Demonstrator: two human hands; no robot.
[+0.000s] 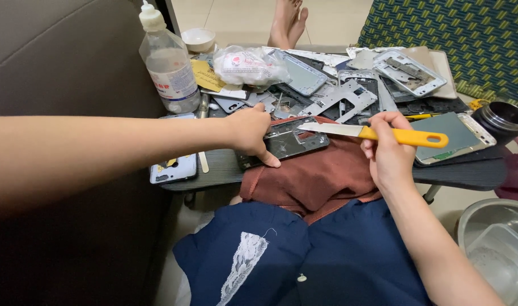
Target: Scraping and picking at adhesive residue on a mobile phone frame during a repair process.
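Centrally, a dark phone frame [284, 140] lies flat on a rust-red cloth [321, 175] draped over the near edge of a low grey table [463, 174]. The left hand [251, 131] presses down on the frame's left end, fingers curled over its top edge and thumb stretched along its near side. The right hand [386, 148] is closed around the yellow handle of a knife [372, 132]; the blade points left, its tip over the frame's upper right corner, though contact cannot be judged from this angle.

The table is crowded with stripped phone housings and metal mid-plates [344, 97], a crumpled plastic bag [249, 65], a clear squeeze bottle [168, 65] at the left, a small white bowl [198, 39] behind it, and a dark round lid or lens-like object [501, 119] at the right edge. A brown sofa side [60, 56] fills the left. A woven green-and-blue chair back [457, 34] stands upper right, a steel basin [491, 243] lower right, and pale floor tiles [242, 17] beyond, where another person's bare foot [287, 22] rests.
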